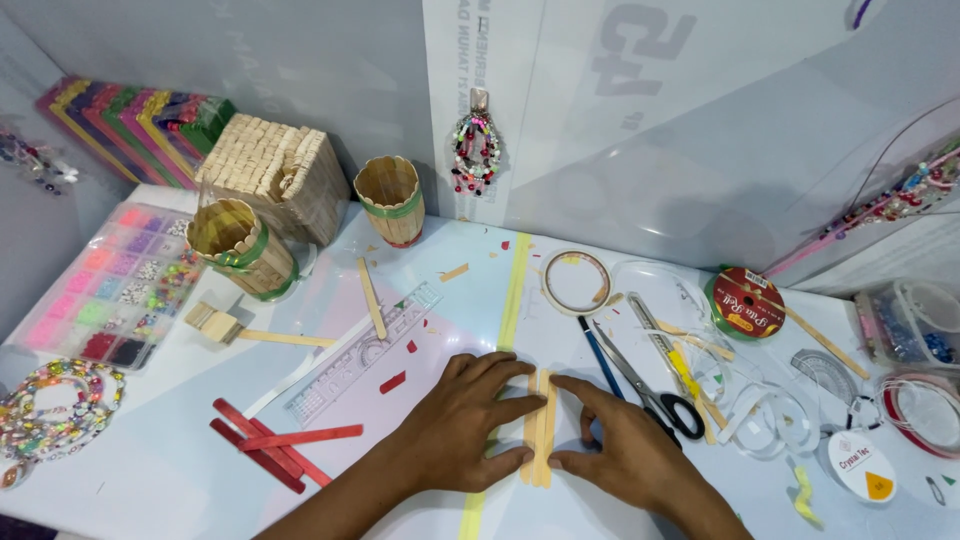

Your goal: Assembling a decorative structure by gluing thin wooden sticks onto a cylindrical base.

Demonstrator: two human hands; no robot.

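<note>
Both hands rest on the white table [170, 450] at the front centre. Between them lie two or three pale wooden craft sticks [541, 430], side by side and upright in the view. My left hand [462, 425] presses on their left side, with fingertips at the top and bottom ends. From the right, my right hand [620, 445] touches them with thumb and forefinger. The sticks lie next to a yellow tape strip [514, 290] that runs down the table.
Scissors [650, 390], a blue pen [598, 355], a cutter and tape rolls [575, 282] lie right of the hands. Red sticks [275, 445], a clear ruler [365, 350] and a bead box [110, 285] lie left. Stick-built cups [390, 200] and a box stand behind.
</note>
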